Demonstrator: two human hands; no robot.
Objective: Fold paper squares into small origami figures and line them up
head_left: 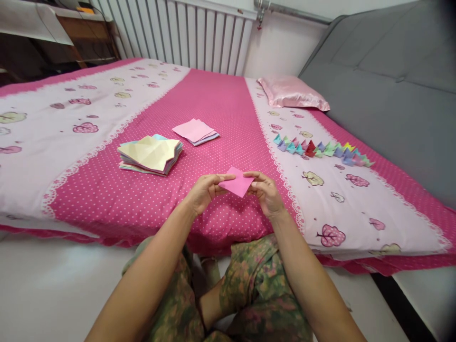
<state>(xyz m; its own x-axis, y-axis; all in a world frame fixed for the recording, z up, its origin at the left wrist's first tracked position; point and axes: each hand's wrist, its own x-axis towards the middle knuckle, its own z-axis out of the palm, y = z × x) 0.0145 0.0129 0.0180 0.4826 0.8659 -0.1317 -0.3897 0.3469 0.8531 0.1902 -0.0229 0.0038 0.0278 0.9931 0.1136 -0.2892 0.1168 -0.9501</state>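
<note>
A small pink sheet of folding paper point(238, 182) is held up over the near edge of the bed, with one corner pointing toward me. My left hand point(205, 191) pinches its left corner, thumb on top. On the opposite corner, my right hand point(265, 192) has its thumb and fingers closed. Ahead and to the left lies a thick stack of creased paper point(151, 153), pale yellow on top. Behind that stack is a thinner pile of paper squares point(195, 130) with a light pink sheet uppermost.
Several small folded paper pieces point(320, 149) in many colours stand in rows on the right of the bedspread point(221, 104). A pink pillow point(292, 93) rests by the grey headboard point(388, 80). A white radiator point(185, 35) lines the far wall.
</note>
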